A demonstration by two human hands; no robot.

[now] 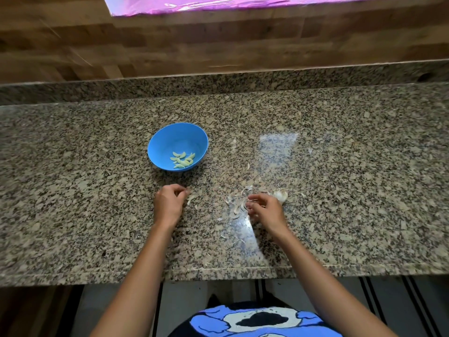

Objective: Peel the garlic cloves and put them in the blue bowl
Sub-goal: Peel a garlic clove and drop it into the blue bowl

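Observation:
A blue bowl [178,142] stands on the granite counter [97,190] and holds several peeled pale-green garlic cloves [182,160]. My left hand [168,203] rests just in front of the bowl with its fingers curled; whether it holds anything is hidden. My right hand [263,210] lies to the right among loose garlic skins [237,205], fingers bent over the scraps. A garlic bulb piece [281,194] with its papery skin sits right behind my right hand, touching the fingers.
More peel bits [226,235] are scattered toward the counter's front edge [218,276]. A raised granite ledge [218,86] and a wood-panel wall [194,45] close off the back. A striped floor mat [388,300] lies below.

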